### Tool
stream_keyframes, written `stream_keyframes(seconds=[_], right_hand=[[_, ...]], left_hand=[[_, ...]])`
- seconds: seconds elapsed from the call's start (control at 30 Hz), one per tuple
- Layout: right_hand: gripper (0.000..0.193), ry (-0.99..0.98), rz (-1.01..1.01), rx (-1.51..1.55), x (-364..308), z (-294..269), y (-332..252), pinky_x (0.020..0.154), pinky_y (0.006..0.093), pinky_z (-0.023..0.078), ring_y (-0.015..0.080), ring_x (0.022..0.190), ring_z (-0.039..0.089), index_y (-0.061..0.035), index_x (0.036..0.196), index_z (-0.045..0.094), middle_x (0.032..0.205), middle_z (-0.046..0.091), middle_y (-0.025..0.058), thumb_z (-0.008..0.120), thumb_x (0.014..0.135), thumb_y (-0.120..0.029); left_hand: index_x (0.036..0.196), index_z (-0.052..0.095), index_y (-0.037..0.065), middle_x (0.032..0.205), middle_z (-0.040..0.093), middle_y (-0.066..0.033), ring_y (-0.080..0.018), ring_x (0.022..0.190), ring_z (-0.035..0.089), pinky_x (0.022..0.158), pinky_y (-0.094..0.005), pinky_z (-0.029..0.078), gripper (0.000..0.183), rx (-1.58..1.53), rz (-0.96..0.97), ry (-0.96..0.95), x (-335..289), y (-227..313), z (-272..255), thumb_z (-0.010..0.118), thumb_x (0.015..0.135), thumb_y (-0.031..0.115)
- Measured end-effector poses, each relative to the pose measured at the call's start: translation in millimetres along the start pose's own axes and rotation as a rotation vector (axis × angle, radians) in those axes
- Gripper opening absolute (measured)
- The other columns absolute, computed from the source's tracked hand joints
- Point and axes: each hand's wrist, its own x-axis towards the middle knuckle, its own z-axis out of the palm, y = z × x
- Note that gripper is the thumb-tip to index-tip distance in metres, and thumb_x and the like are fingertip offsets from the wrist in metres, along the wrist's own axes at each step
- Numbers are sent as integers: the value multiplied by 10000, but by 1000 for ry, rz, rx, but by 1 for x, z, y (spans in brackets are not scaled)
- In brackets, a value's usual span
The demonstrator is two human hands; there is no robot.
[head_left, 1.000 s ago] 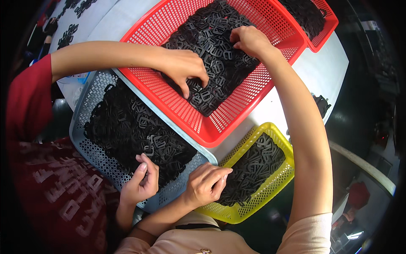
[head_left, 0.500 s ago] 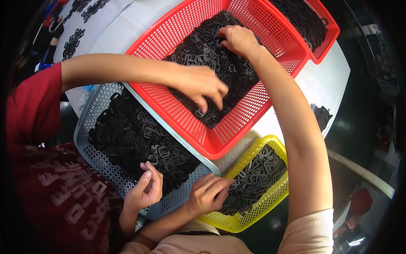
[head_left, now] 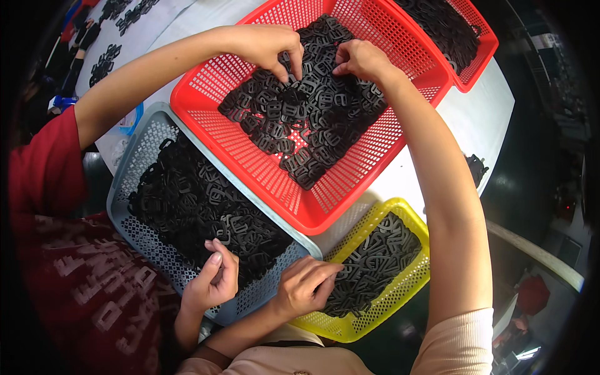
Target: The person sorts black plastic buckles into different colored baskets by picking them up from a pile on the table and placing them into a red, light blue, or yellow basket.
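Observation:
My right hand (head_left: 364, 60) reaches into the large red basket (head_left: 294, 212), fingers bent and closed down at the far side of a pile of black plastic buckles (head_left: 325, 115). Whatever it pinches cannot be made out. My left hand (head_left: 307, 285) is curled closed between the blue-grey basket (head_left: 312, 247) and the yellow basket (head_left: 350, 334); its fingertips are partly hidden. A co-worker in a red shirt has one hand (head_left: 272, 47) on the buckles at the red basket's left side. That person's other hand (head_left: 217, 275) is half curled over the blue-grey basket's near edge.
Black buckles (head_left: 206, 200) fill much of the blue-grey basket. Dark grey plastic pieces (head_left: 375, 269) lie in the yellow one. A second red basket (head_left: 490, 47) with black parts stands at the far right of the white table (head_left: 481, 119). More black parts (head_left: 105, 64) lie far left.
The co-worker's hand has swept from the near part of the red basket to its far left. Buckles there have spread, baring some red bottom. My right hand has shifted slightly; my left stays put.

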Motion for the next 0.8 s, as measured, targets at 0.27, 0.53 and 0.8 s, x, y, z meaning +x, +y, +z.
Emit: stream_keyframes(seconds=[0.27,0.53,0.8], right_hand=[[242,-66,216,1066,-10,-21,14,606,216,466,95,630,540,-81,1001,522,844,574,25,625,801,-169],[484,-35,195,-30,22,11,-20,829,380,481,287,989,603,-93,1013,654,1057,635,125,767,652,-395],[162,-107,209,1126,-12,-29,20,522,213,346,53,692,538,-126,859,593,802,591,-4,505,803,-249]], left_hand=[[841,638,14,713,613,-86,-224,588,585,543,-299,467,221,-2,3,3,0,0,-2,628,653,-100],[845,639,5,715,615,-88,-222,582,581,542,-289,466,246,-3,3,-18,0,0,-2,621,634,-118],[832,646,12,707,615,-87,-215,573,578,530,-288,460,212,-19,-12,8,-1,-1,-1,619,655,-103]])
